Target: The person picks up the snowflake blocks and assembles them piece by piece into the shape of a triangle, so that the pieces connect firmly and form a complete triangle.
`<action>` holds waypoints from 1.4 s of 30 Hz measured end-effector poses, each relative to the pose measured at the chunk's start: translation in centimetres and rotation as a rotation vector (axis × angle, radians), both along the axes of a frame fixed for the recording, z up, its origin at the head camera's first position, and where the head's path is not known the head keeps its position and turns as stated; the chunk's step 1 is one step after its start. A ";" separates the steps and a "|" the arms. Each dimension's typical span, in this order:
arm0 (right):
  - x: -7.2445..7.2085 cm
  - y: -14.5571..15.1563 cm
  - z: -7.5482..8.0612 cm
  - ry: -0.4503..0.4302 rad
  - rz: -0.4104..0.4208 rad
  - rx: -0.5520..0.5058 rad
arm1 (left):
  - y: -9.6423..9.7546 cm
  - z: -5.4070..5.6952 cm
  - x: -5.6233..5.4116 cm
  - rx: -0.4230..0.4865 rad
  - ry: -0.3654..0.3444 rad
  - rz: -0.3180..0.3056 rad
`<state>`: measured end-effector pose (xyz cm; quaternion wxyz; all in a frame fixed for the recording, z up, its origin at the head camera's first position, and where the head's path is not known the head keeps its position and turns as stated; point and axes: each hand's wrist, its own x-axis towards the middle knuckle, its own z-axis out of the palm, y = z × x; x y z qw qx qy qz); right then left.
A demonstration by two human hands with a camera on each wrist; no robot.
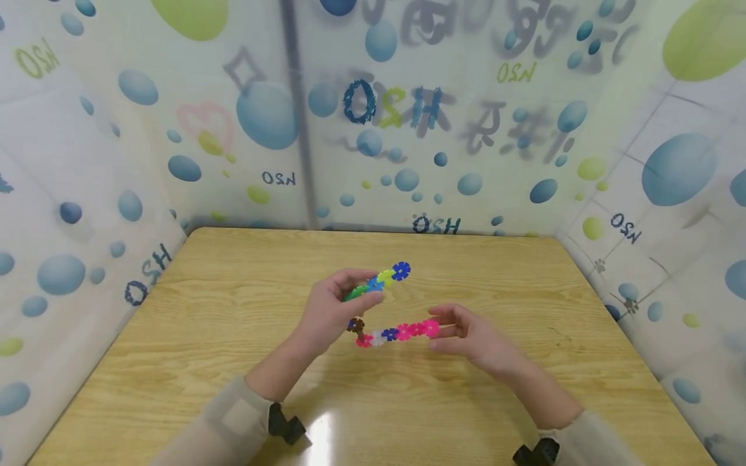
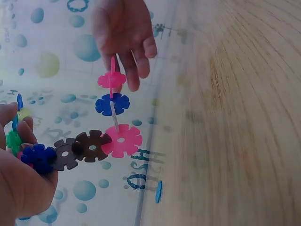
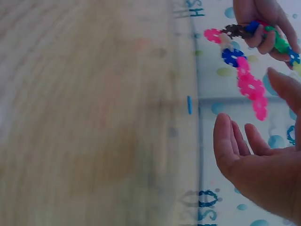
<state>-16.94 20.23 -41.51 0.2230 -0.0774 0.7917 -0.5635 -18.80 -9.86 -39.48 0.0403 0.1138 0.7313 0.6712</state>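
Observation:
A chain of notched, flower-shaped plastic discs (image 1: 403, 332) hangs bent in the air above the table. My left hand (image 1: 329, 310) pinches it along its green part, with yellow and blue discs (image 1: 401, 270) sticking out past the fingertips. Below that grip the chain turns through a dark blue disc (image 2: 37, 157), brown discs (image 2: 92, 146) and a pink disc (image 2: 123, 141), then runs toward the right through white, blue and pink. Beside the pink end, my right hand (image 3: 258, 169) has its fingers spread, and the right wrist view shows a gap between them and the discs.
Under both hands lies a light wooden table (image 1: 233, 323). Pale curtains (image 1: 373, 175) printed with blue and green dots and lettering enclose its back and sides. Each forearm wears a black device (image 1: 285, 424) at the sleeve cuff.

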 end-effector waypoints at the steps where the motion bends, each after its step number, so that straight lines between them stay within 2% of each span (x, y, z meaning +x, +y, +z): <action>1: 0.1 -0.2 -0.3 -0.010 0.011 -0.013 | 0.0 0.0 0.0 0.012 -0.007 0.002; 5: 0.3 -0.8 -1.3 -0.052 -0.008 -0.093 | 0.1 -0.1 -0.1 0.084 -0.033 -0.004; 12: 0.4 -1.8 -1.5 -0.027 -0.167 -0.199 | 0.6 -0.7 -0.1 0.218 -0.104 -0.043; 17: 0.3 -2.1 -0.9 0.028 -0.225 -0.213 | 1.0 -0.9 0.0 0.177 -0.130 -0.046; 23: 0.0 -2.3 0.1 0.094 -0.247 -0.202 | 1.5 -1.3 0.2 0.077 -0.128 -0.055; 30: -0.4 -2.5 0.9 0.142 -0.256 -0.226 | 1.4 -1.4 0.1 0.009 -0.132 -0.087; 33: -0.4 -2.6 1.2 0.159 -0.252 -0.229 | 1.3 -1.5 0.1 0.017 -0.139 -0.123; 39: -0.5 -2.8 1.8 0.152 -0.222 -0.235 | 1.5 -1.4 0.3 0.099 -0.186 -0.200; 42: -0.5 -3.0 2.0 0.155 -0.207 -0.223 | 1.6 -1.4 0.3 0.122 -0.198 -0.208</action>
